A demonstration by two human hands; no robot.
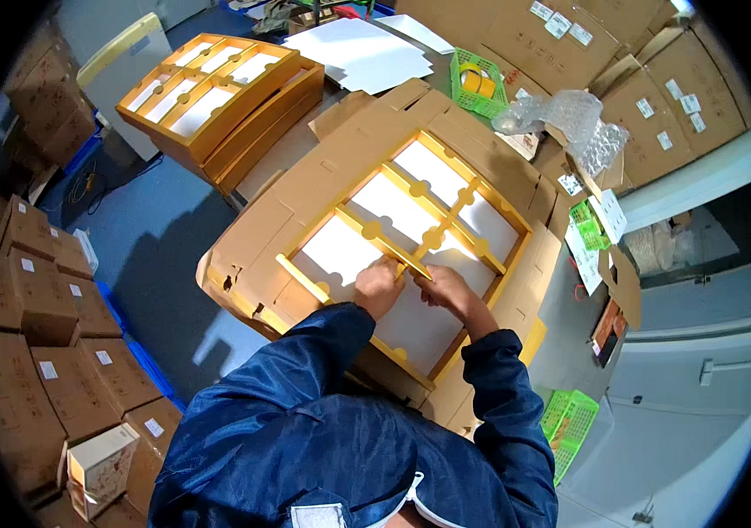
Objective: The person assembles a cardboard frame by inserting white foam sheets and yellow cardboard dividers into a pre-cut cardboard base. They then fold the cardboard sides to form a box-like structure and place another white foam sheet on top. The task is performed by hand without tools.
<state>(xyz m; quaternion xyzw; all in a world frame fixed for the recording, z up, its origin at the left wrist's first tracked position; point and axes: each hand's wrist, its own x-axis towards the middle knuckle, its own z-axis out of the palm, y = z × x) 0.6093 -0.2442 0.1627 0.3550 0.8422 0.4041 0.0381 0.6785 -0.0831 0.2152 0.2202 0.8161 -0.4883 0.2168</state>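
A yellow compartment frame (497, 201) with white panels behind its dividers lies on flattened cardboard (256, 231) before me. Both hands meet at a yellow divider strip (386, 245) that slants across the near part of the frame. My left hand (379, 287) is closed in a fist around the strip from its left side. Close beside it, my right hand (448, 291) pinches the strip's near end, fingers curled. Round notched pieces (432, 238) sit along the dividers. The fingertips of both hands are partly hidden.
More yellow frames (208, 92) are stacked at the far left, near white sheets (362, 48). A green basket (478, 84) holds yellow tape rolls, beside bubble wrap (573, 123). Another green basket (569, 427) stands at the near right. Cardboard boxes (45, 304) are piled on the left.
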